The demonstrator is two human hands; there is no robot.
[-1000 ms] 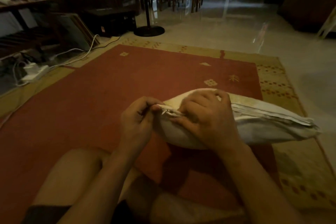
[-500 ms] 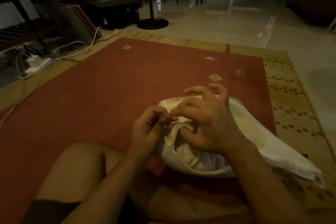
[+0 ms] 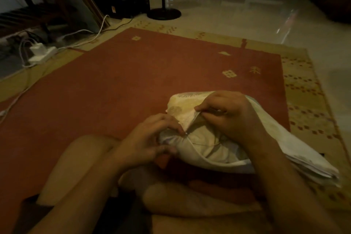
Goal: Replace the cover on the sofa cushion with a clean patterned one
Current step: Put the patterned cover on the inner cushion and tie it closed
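On the rug (image 3: 133, 85), cushion cover (image 3: 182, 106), left hand (image 3: 150, 144) pinching corner, right hand (image 3: 229, 118) gripping edge.

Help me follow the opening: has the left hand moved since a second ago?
Yes. The left hand has drawn back toward the person, farther from the rug's diamond motif, while the right hand pinches the cover.

Left forearm (image 3: 91, 182) and right forearm (image 3: 281, 176) bare, both reaching forward and angling in toward each other. My left hand (image 3: 150, 144) sits low, fingers curled, thumb and fingertips pinching the cover (image 3: 182, 102) at its near end. My right hand (image 3: 229, 114) is higher and further out, knuckles up, fingers curled, pinching the cover's open edge. Hands near, not touching.
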